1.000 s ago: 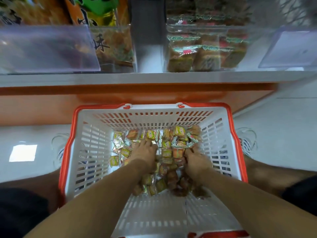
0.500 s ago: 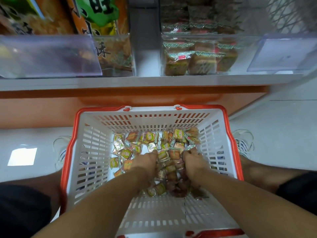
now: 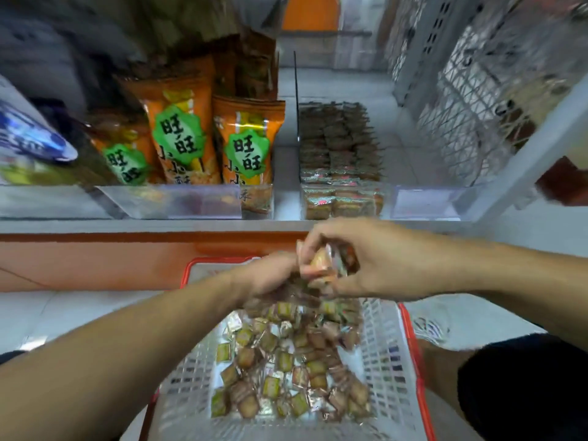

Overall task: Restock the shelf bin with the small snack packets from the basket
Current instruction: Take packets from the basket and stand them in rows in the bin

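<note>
Lying loose in the white basket (image 3: 386, 361) at 6 o'clock are most of the small snack packets (image 3: 286, 370). Above its far rim, the left hand (image 3: 273, 276) and right hand (image 3: 375, 265) meet, fingers curled round a shared handful of packets (image 3: 321, 265). Farther, toward 12 o'clock, the clear shelf bin (image 3: 340, 198) holds stacked packets, with orange snack bags (image 3: 245, 144) at 11 o'clock.

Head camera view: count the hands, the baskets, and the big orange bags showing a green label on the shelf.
Hands: 2, the left hand and the right hand, both gripping small snack packets
Basket: 1
Orange bags with a green label: 3
Total: 6
</note>
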`<act>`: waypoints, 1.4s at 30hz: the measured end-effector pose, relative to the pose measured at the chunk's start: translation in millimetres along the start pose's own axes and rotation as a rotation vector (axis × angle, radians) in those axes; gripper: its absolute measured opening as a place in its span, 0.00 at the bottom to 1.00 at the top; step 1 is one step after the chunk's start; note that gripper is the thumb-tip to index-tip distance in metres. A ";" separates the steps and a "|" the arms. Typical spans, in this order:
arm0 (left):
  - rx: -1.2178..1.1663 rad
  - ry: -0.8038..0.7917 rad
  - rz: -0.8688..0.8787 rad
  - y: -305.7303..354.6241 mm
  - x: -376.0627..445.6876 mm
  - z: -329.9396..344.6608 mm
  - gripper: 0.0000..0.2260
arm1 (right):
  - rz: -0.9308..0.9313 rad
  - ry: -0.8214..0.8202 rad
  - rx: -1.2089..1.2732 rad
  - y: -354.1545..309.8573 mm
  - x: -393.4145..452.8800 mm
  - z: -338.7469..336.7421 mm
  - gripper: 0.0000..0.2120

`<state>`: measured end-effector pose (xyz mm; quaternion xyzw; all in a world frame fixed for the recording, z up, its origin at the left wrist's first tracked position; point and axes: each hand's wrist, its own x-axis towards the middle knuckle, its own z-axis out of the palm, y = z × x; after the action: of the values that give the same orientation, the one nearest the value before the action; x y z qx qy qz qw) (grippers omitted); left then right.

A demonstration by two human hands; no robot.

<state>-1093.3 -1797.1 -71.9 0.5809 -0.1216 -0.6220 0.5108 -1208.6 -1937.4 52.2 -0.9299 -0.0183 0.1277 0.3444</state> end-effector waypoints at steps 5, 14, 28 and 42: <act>-0.347 -0.131 0.095 72.8 -51.0 18.8 0.22 | -0.108 0.509 0.446 -0.3 -1.6 -22.5 0.18; -0.671 -0.295 0.335 92.1 -72.0 40.5 0.16 | -0.233 0.620 0.676 -1.2 2.9 -20.4 0.18; -0.614 0.093 0.252 96.8 -59.5 39.9 0.24 | -0.049 0.704 0.859 12.7 1.0 -37.1 0.14; -0.540 0.341 0.264 88.0 -57.6 47.6 0.16 | 0.181 0.806 0.440 58.8 3.8 -82.4 0.02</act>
<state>-1101.4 -1812.9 42.2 0.4994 0.0605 -0.4545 0.7351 -1187.5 -2034.1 73.6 -0.8080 0.2258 -0.2133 0.5006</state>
